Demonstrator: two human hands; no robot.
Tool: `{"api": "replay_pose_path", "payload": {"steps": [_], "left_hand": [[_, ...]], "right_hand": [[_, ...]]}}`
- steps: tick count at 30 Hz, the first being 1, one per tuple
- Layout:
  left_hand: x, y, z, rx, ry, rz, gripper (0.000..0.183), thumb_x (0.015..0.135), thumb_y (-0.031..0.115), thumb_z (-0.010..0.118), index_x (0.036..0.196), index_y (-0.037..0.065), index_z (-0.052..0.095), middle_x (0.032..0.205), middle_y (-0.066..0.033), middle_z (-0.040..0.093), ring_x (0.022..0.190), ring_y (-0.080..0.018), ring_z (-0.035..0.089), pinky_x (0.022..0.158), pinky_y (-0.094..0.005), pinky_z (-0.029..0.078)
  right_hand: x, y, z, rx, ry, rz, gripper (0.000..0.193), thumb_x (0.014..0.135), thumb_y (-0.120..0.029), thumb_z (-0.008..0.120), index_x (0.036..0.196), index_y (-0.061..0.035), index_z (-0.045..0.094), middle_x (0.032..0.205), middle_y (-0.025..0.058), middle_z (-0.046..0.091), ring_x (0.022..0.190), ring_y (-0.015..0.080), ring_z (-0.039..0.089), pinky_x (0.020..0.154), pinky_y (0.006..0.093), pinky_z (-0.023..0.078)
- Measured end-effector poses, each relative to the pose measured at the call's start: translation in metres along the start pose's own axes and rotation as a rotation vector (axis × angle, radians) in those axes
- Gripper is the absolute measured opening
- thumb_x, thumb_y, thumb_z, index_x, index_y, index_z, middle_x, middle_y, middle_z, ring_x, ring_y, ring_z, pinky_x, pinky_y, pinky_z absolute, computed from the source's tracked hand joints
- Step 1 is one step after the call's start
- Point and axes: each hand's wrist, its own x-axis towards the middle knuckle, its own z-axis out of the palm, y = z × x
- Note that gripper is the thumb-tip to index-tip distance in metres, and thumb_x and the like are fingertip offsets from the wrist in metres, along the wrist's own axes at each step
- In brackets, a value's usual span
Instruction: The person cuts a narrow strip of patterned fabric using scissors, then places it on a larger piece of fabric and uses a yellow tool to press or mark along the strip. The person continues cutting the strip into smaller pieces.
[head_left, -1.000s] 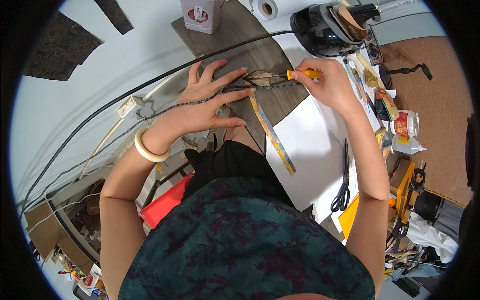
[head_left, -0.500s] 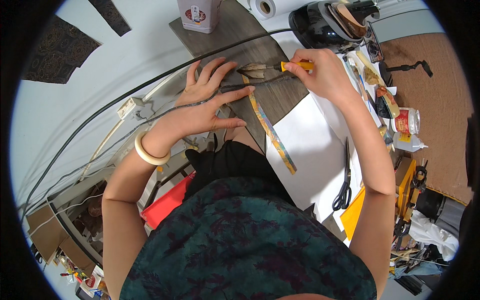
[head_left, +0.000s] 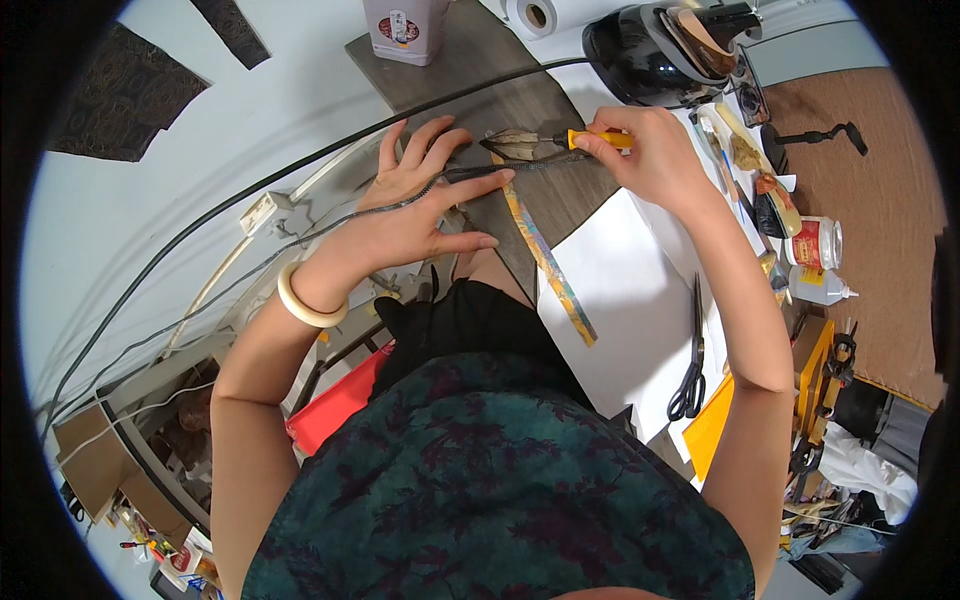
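Note:
My right hand (head_left: 655, 160) is closed around the yellow handle of a tool (head_left: 598, 140) with a thin metal shaft. At the shaft's far end is a pointed, brownish, leaf-shaped piece (head_left: 515, 145); I cannot tell whether it belongs to the tool. My left hand (head_left: 415, 205) has its fingers spread, and its index fingertip rests at the upper part of a narrow patterned strip (head_left: 545, 262) in yellow and blue. A dark braided cord (head_left: 385, 208) passes over the back of that hand and continues below the tool. Beneath lies a dark grey wooden board (head_left: 560, 205).
Black scissors (head_left: 690, 375) lie on white paper (head_left: 610, 270) at the right. A thick black cable (head_left: 330, 150) arcs across the board. Behind stand a pale canister (head_left: 405, 30) and a glossy black appliance (head_left: 635, 55). Jars and a squeeze bottle (head_left: 820, 285) are farther right.
The whole view has shifted slightly. Both hands keep nearly the same pose, with the tool still in my right hand and the left hand still spread at the strip.

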Motion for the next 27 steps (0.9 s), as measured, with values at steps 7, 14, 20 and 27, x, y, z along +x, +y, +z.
{"api": "replay_pose_path", "payload": {"steps": [7,14,20,27], "left_hand": [[-0.001,0.001,-0.002,0.014,-0.032,-0.022,0.076,0.080,0.064,0.082,0.149,0.036,0.066,0.154,-0.0156,0.050,0.155,-0.0398,0.034,0.128,-0.0645,0.014],[0.000,0.001,0.000,0.016,-0.040,-0.030,0.077,0.080,0.065,0.083,0.149,0.036,0.066,0.155,-0.0174,0.049,0.156,-0.0402,0.032,0.127,-0.0657,0.014],[0.000,0.002,-0.001,0.017,-0.031,-0.019,0.077,0.079,0.063,0.084,0.149,0.036,0.066,0.155,-0.0170,0.049,0.157,-0.0406,0.031,0.127,-0.0659,0.014],[-0.002,0.005,0.000,0.039,0.008,0.012,0.078,0.078,0.063,0.084,0.148,0.034,0.067,0.153,-0.0166,0.050,0.156,-0.0408,0.033,0.127,-0.0668,0.014]], "right_hand": [[0.000,0.002,0.001,0.011,0.013,-0.022,0.024,0.094,-0.029,0.081,0.088,-0.0060,0.077,0.071,0.0150,0.071,0.069,0.0371,0.069,0.065,0.0438,0.053],[0.006,0.003,0.005,0.005,0.043,-0.050,0.024,0.094,-0.030,0.081,0.089,-0.0070,0.076,0.072,0.0138,0.071,0.070,0.0369,0.070,0.065,0.0441,0.053],[-0.005,0.001,0.000,-0.001,-0.004,-0.040,0.024,0.093,-0.031,0.082,0.089,-0.0082,0.077,0.073,0.0133,0.072,0.070,0.0358,0.071,0.065,0.0438,0.054],[0.001,0.000,0.001,-0.040,0.003,-0.030,0.025,0.094,-0.032,0.082,0.089,-0.0080,0.078,0.072,0.0136,0.073,0.071,0.0354,0.071,0.067,0.0436,0.054]]}}
